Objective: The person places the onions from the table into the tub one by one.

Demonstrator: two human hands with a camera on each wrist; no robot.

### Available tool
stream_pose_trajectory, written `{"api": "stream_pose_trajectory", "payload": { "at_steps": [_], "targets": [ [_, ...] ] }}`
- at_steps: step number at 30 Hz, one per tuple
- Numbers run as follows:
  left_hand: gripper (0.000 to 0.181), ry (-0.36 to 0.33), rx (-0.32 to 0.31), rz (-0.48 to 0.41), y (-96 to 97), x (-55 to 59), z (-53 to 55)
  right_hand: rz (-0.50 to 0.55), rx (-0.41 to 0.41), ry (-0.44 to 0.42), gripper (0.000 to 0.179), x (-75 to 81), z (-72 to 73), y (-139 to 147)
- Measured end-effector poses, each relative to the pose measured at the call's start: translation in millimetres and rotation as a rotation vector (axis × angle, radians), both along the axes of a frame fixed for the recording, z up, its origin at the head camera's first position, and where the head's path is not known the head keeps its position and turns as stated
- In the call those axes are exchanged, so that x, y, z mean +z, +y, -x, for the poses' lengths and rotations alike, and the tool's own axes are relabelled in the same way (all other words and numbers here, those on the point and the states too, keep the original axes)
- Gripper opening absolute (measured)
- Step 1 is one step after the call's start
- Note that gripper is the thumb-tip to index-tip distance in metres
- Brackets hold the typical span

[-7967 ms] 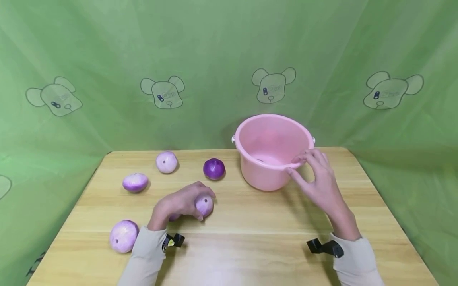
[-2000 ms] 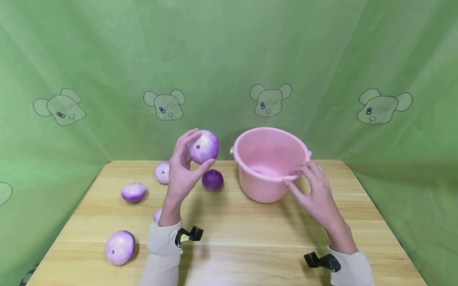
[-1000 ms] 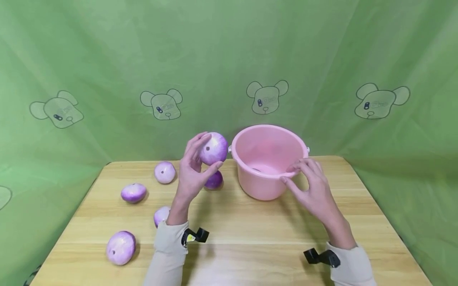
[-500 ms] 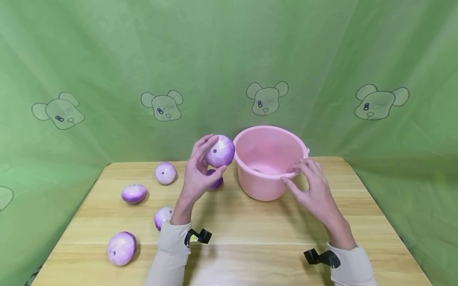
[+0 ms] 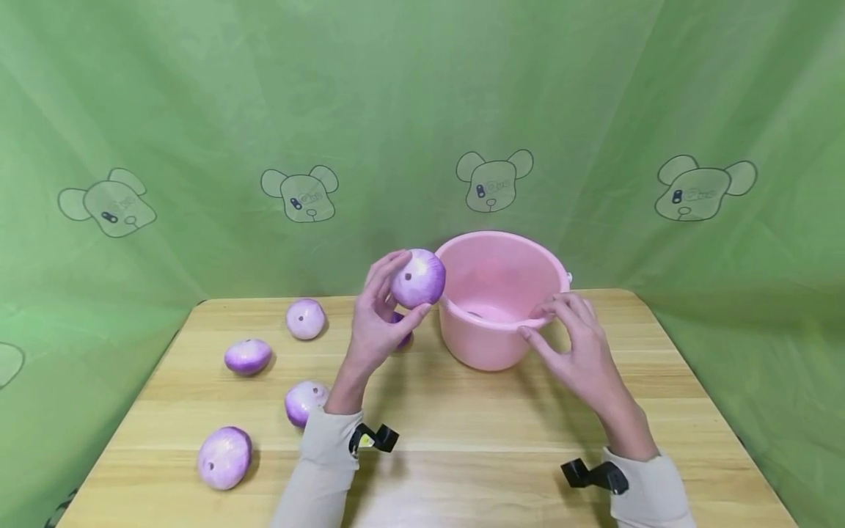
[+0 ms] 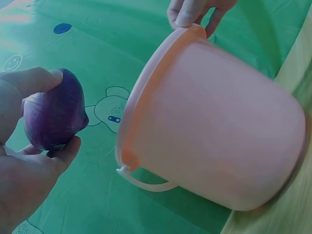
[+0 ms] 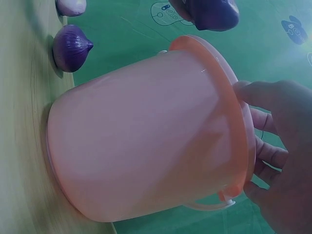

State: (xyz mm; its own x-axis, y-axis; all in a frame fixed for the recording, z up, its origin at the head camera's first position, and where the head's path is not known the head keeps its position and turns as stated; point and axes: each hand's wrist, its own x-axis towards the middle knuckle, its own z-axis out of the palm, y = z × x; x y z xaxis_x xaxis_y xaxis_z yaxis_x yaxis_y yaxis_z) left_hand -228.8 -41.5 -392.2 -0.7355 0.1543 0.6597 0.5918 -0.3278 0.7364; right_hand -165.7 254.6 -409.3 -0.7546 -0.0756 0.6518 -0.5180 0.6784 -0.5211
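Observation:
My left hand (image 5: 378, 326) holds a purple onion (image 5: 420, 279) up off the table, thumb on one side and fingers on the other. The onion overlaps the left rim of a pink bucket (image 5: 485, 341) in the head view; the left wrist view shows a gap between that onion (image 6: 54, 109) and the bucket (image 6: 214, 122). With thumb and fingers, my right hand (image 5: 584, 352) pinches the bucket's front right rim. The bucket stands upright, its visible inside bare. Behind my left hand, a darker onion is mostly hidden, but the right wrist view shows this onion (image 7: 71, 48) on the table.
Several more onions lie on the wooden table (image 5: 475, 440): a pale onion (image 5: 306, 319) at the back, a flat onion (image 5: 248, 357), an onion (image 5: 306, 403) beside my left wrist and a large onion (image 5: 225, 458) at front left. A green curtain (image 5: 396, 110) hangs behind.
Eight seconds ago my left hand was at the onion on the table; it has since lifted it and carried it right to the bucket's left rim. My right hand stays on the rim.

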Motion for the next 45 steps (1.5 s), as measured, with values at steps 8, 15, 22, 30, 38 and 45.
{"api": "stream_pose_trajectory", "payload": {
  "at_steps": [8,15,22,30,38,45],
  "targets": [
    [0.071,0.012,0.02,-0.007,8.5,-4.6,-0.8,0.004,-0.003,0.0,0.028,-1.6,-0.7,2],
    [0.072,0.023,0.02,0.004,21.0,-5.1,2.0,0.009,-0.013,-0.003,0.03,-0.3,-3.1,5],
    [0.07,0.031,0.045,0.06,29.4,-1.6,5.0,0.006,-0.019,0.012,0.03,2.6,-1.4,6],
    [0.069,0.041,0.063,0.071,26.8,5.4,5.8,0.004,0.004,0.021,0.028,5.7,1.4,2],
    [0.069,0.037,0.066,0.094,28.1,6.6,7.0,0.004,0.005,0.022,0.029,5.1,2.5,1],
    [0.069,0.007,0.073,0.132,34.8,4.9,6.2,0.003,0.001,-0.004,0.028,0.9,1.4,1]
  ]
}}
